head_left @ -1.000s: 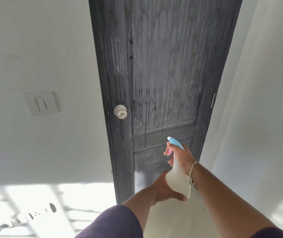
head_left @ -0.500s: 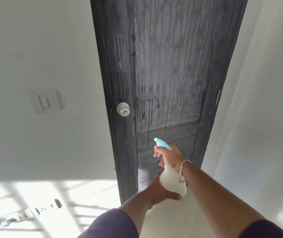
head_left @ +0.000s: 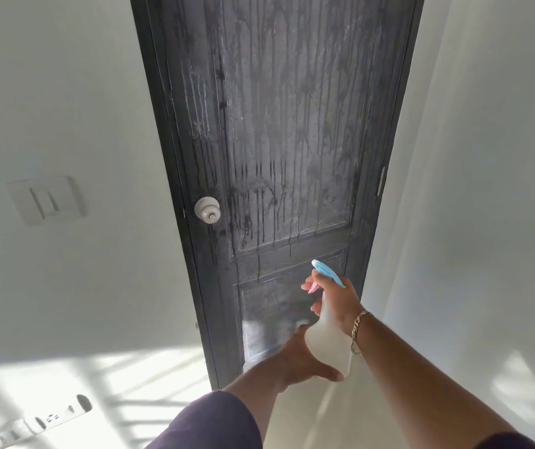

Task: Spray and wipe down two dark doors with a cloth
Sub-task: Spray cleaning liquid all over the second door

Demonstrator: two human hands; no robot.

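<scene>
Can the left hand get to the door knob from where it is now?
Probably yes, once it lets go. The left hand is cupped under the spray bottle low by the door, and the knob sits up and to its left with nothing between them.

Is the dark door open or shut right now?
Shut, as far as shows: the dark door sits flush in its frame, no gap beside the knob. Wet drip streaks cover its upper panel.
</scene>
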